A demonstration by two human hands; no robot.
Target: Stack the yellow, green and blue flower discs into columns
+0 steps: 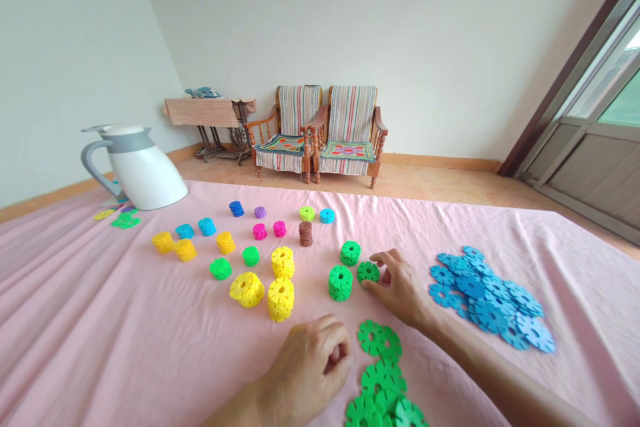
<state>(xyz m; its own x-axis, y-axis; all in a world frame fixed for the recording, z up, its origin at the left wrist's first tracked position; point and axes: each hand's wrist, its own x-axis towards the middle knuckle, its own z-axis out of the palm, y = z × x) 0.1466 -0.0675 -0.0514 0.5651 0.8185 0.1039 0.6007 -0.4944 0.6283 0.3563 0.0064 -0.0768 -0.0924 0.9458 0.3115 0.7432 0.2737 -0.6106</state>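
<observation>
Reaching in from the lower right, my right hand point(400, 283) hides part of the smallest green stack point(365, 273), and I can't count its discs from here. The bottom edge cuts off my left forearm and the nearest of the loose green discs point(383, 377), which overlap in a line between my arms. Behind the white jug point(147, 173), something blue shows past the handle, hard to make out, with a few flat discs point(126, 220) beside it. The bundle point(203, 92) on the covered table by the wall is unclear too.

My right thumb and forefinger stand apart around that green stack, thumb on the near side, forefinger at the far side; whether they press on it I can't tell. The stack sits just beside two taller green stacks point(341, 285) on the pink cloth point(165, 347). My left hand point(313, 367) rests low in front, back upward, fingers curled inward toward the thumb; I can't tell if anything is inside. Yellow stacks point(281, 300) stand beyond it, and a pile of blue discs point(497, 287) lies right of my right forearm.
</observation>
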